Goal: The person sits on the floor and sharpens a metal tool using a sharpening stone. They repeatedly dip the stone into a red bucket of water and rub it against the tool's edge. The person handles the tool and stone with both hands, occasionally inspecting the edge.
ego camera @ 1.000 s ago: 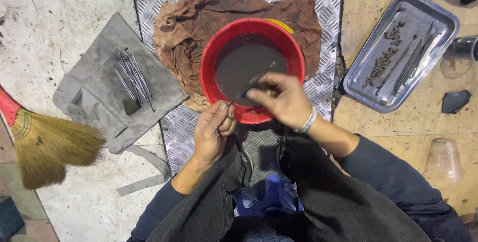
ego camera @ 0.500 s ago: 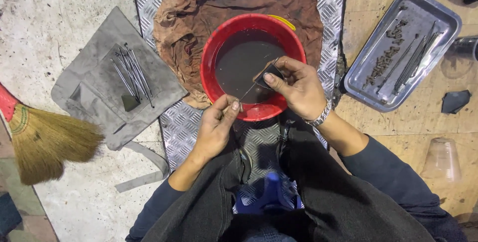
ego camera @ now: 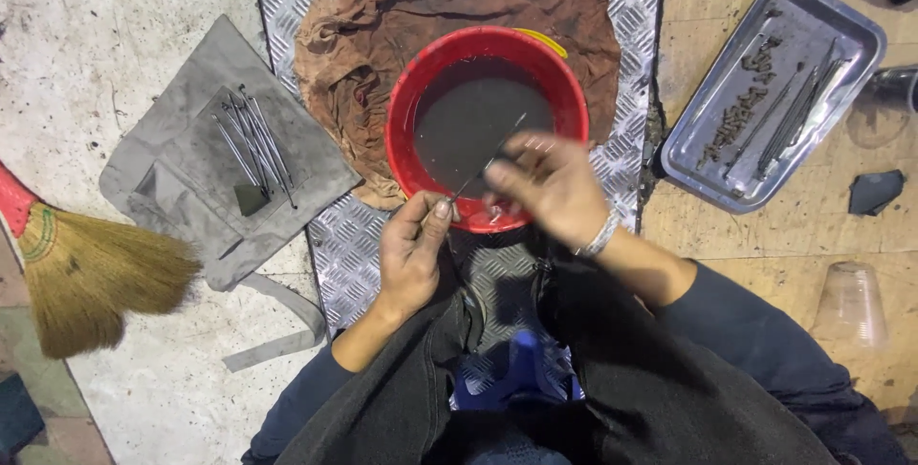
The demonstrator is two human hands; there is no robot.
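— Where's the thin metal rod (ego camera: 486, 161)?
— Over the red basin (ego camera: 413, 107); your left hand (ego camera: 411, 253) pinches its near end.
— And your right hand (ego camera: 550, 183)?
— Blurred, fingers closed around the rod's middle.

No packages, labels, signs, screens.
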